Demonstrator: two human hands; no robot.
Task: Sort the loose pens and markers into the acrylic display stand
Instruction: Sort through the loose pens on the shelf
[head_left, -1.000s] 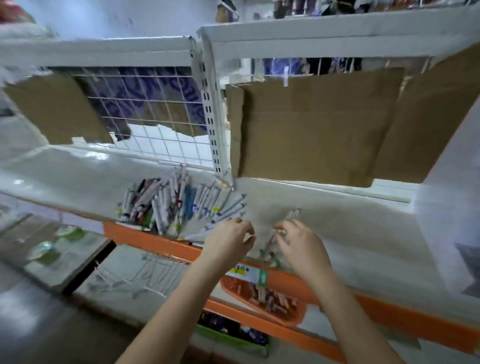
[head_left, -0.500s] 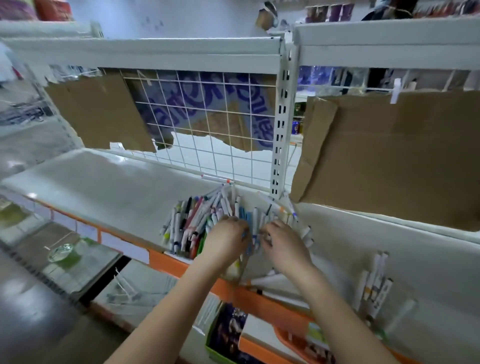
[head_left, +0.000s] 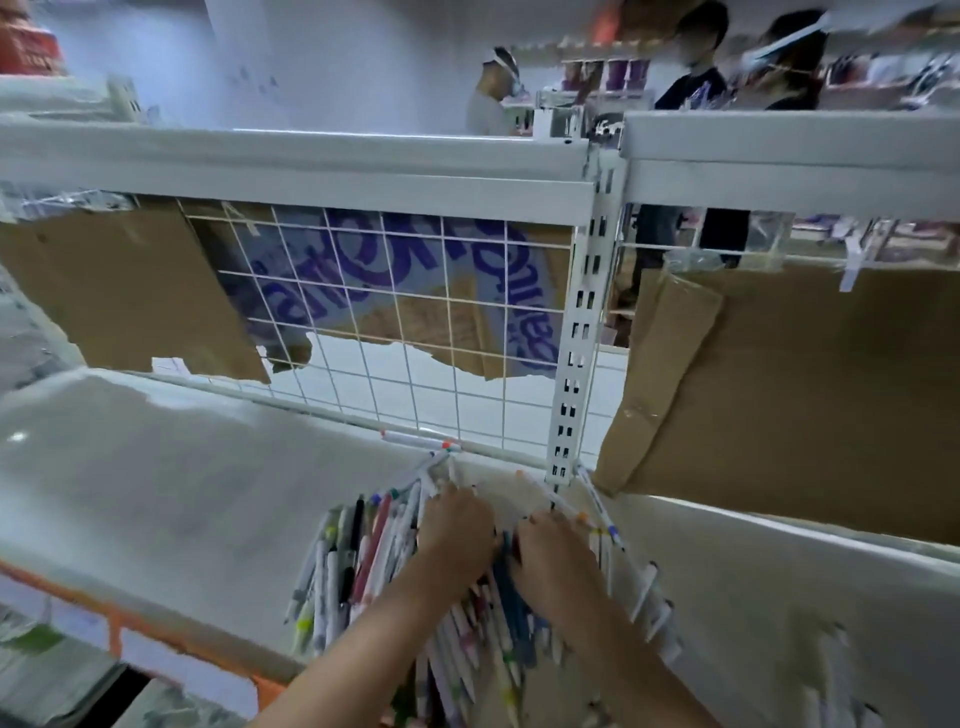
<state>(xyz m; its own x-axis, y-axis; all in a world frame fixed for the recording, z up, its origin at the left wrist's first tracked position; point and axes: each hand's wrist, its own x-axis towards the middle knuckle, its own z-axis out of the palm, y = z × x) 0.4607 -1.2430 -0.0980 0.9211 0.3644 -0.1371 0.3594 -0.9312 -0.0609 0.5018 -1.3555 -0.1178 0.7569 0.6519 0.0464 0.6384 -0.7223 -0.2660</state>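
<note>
Pens heaped under both hands, left, right; grip seemingly curled, unclear.

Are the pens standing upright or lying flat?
Lying flat. The pens are fanned out on the white shelf, under the left hand and right hand.

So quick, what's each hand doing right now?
Left hand: down on the pens, fingers hidden; grip cannot be told.
Right hand: also on the pens, fingers hidden; cannot be told.
</note>
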